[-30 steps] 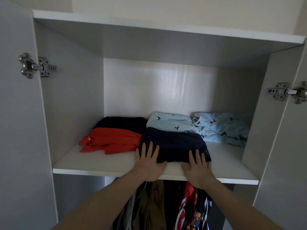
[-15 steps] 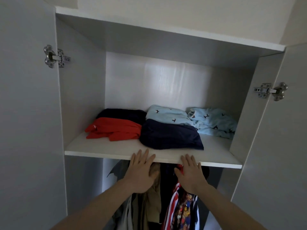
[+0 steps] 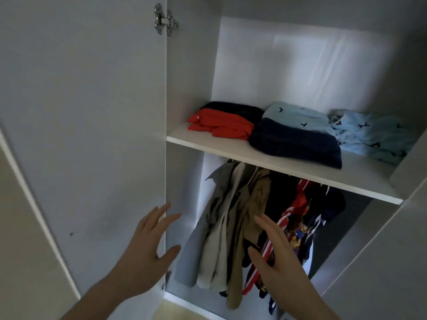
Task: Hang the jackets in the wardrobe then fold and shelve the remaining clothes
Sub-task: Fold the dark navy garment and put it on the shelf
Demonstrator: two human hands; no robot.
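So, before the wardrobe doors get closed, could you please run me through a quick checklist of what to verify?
1. Both hands free: left hand and right hand have straight fingers and hold nothing. Ok.
2. Folded clothes sit fully on the shelf: red garment, front navy garment and light blue garments all lie behind its front edge. Ok.
3. Jackets hang below the shelf. Ok.
4. No jacket sticks out past the door line: cannot tell.
5. Left door open, hinge unobstructed. Ok.
6. No clothes left outside the wardrobe: cannot tell.
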